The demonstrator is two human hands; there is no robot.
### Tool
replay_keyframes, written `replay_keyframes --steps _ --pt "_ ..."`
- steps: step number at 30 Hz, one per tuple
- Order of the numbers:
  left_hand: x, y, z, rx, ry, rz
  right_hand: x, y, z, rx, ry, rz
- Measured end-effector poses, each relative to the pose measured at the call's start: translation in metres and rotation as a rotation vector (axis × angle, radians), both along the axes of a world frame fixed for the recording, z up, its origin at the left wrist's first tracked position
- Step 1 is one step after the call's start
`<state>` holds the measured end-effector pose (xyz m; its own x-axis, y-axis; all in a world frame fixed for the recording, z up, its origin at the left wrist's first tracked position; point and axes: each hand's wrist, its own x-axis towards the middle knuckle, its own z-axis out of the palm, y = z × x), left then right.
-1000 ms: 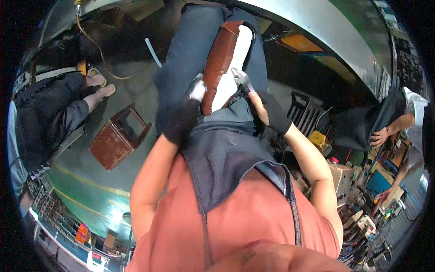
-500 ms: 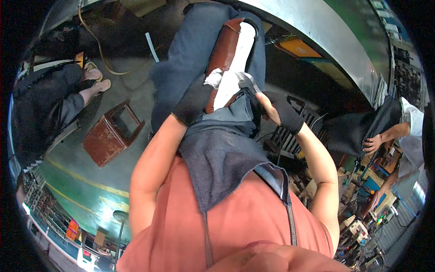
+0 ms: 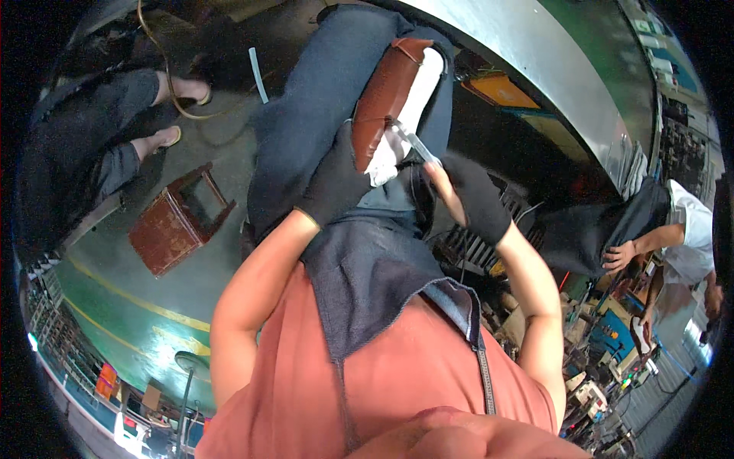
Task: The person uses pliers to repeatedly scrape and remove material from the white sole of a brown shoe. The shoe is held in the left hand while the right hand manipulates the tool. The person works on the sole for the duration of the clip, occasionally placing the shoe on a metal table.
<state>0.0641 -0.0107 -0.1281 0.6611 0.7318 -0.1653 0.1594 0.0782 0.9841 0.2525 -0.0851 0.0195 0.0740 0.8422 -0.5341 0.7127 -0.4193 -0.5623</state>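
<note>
A brown leather shoe upper [image 3: 378, 103] with a long white underside [image 3: 419, 92] lies along my lap, over my dark-blue trousers. My left hand [image 3: 335, 182], in a black glove, is closed round its near end, with fingers partly hidden. Crumpled white material [image 3: 382, 171] shows beside that hand. In my black-gloved right hand [image 3: 472, 195] is a metal tool that looks like pincers [image 3: 417, 144]. Its tip meets the leather edge along the white underside. A dark denim apron [image 3: 375, 268] covers my front.
A metal-edged bench [image 3: 527, 53] runs along the far right. On the left floor stands a small brown stool [image 3: 172, 229], near another person's legs [image 3: 145, 145]. Another person's hand [image 3: 619, 256] rests on dark cloth at right. An orange tray [image 3: 501, 92] sits under the bench.
The shoe upper has turned in my left hand, showing more brown leather and less white underside. The pincers' tip has moved to the leather edge. The person at left has shifted their feet.
</note>
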Motion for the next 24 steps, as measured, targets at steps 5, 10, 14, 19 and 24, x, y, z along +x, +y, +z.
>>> replay_keyframes --steps 5,10,14,19,24 --pt "-0.004 -0.005 0.018 0.214 0.126 0.024 -0.027 -0.018 -0.03 0.322 0.15 -0.115" --pt "-0.008 -0.005 0.024 0.119 0.219 0.016 -0.043 -0.033 -0.011 0.328 0.207 -0.221" --pt "-0.005 0.004 0.043 0.114 0.234 -0.059 -0.054 -0.029 -0.037 0.078 0.22 -0.282" --pt "-0.016 -0.008 0.032 0.173 0.217 -0.026 -0.069 -0.034 -0.025 0.215 0.2 -0.225" --pt "-0.019 -0.001 0.044 0.254 0.225 -0.073 -0.065 -0.055 -0.023 0.291 0.112 -0.195"
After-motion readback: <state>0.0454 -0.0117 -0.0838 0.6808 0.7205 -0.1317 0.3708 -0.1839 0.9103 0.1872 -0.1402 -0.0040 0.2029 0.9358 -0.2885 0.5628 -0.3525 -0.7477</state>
